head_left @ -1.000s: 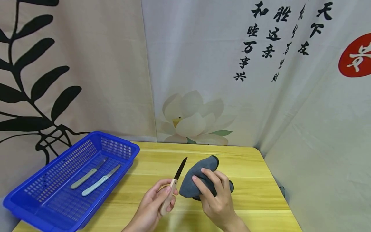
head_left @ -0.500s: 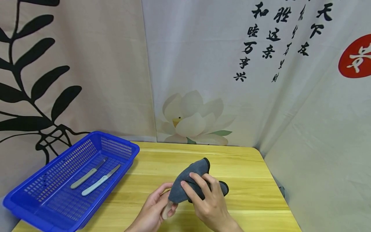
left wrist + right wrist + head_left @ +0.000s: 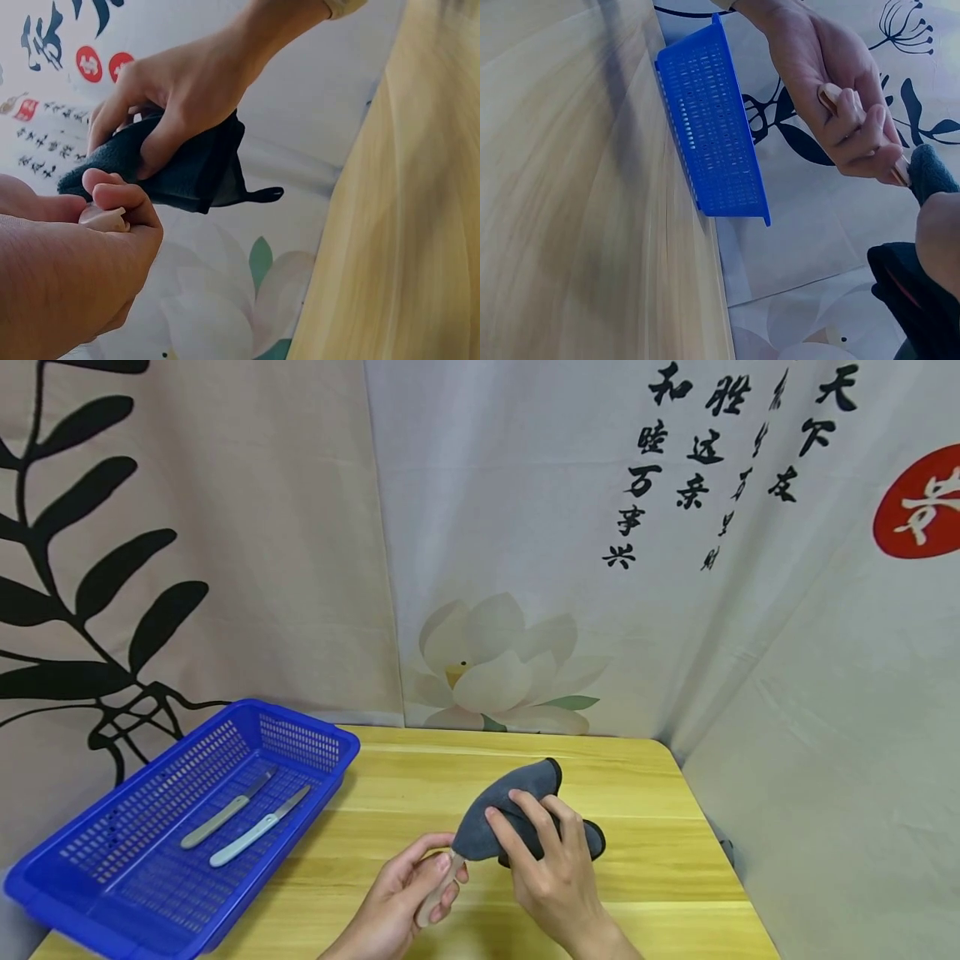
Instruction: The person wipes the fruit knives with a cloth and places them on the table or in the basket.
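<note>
In the head view my left hand point(image 3: 399, 893) grips a small knife by its pale handle point(image 3: 437, 893), just above the table. A dark grey cloth point(image 3: 480, 818) with black edging is wrapped over the blade, which is hidden. My right hand point(image 3: 553, 877) pinches the folded cloth from the right side, its fingers spread across it. The cloth's lower tip meets the top of the handle, right by my left thumb. From the left wrist, the handle's end point(image 3: 105, 219) pokes out of my curled fingers, and a loop hangs off the cloth point(image 3: 187, 169).
A blue perforated basket point(image 3: 183, 935) stands at the left of the wooden table point(image 3: 645, 827). Inside lie two more knives, one with a greenish-grey handle point(image 3: 216, 823) and one with a light blue handle point(image 3: 243, 843). A printed curtain point(image 3: 517, 527) hangs behind the table.
The blade was bare a second ago, with the cloth beside it. My right hand brought the cloth left over the blade, then shifted it slightly up and right along it.
</note>
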`<state>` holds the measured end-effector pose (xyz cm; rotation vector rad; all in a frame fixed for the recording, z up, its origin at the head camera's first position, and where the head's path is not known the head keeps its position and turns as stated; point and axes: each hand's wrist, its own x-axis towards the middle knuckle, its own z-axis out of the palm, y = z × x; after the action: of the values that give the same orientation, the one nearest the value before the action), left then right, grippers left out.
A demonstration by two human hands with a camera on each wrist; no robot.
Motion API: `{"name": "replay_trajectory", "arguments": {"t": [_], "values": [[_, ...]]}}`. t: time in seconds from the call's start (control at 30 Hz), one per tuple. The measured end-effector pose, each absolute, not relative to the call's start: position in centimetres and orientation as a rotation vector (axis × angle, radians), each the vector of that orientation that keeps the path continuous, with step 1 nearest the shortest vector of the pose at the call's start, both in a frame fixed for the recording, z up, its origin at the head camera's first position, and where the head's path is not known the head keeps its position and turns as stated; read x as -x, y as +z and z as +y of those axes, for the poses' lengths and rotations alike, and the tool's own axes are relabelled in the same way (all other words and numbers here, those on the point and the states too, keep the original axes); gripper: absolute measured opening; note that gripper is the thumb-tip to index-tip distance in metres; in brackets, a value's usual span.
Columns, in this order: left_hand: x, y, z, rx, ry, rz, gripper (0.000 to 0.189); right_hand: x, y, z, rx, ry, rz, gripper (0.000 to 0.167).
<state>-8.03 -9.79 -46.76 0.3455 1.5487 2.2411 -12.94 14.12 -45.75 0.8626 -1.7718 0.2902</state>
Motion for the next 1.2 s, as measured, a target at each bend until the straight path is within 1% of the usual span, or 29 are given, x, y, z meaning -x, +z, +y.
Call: {"name": "replay_trajectory", "arguments": {"t": [0.53, 0.8, 0.93, 1.03, 1.2], "values": [[7.9, -46.3, -10.0, -0.354, 2.194, 1.599, 0.042, 14.3, -45.5, 15.2, -0.804, 0.269, -1.787, 0.036], [7.8, -46.7, -10.3, -0.405, 2.199, 1.532, 0.030, 14.8, -45.0, 16.0, -0.712, 0.319, -1.756, 0.031], [7.7, -47.1, -10.3, -0.369, 2.233, 1.512, 0.031, 14.5, -44.8, 16.3, -0.682, 0.384, -1.730, 0.029], [7.8, -47.3, -10.3, -0.339, 2.269, 1.505, 0.032, 14.1, -44.7, 16.0, -0.722, 0.416, -1.706, 0.029], [7.9, -47.5, -10.3, -0.352, 2.299, 1.506, 0.029, 13.3, -44.6, 15.1, -0.817, 0.403, -1.666, 0.026]]}}
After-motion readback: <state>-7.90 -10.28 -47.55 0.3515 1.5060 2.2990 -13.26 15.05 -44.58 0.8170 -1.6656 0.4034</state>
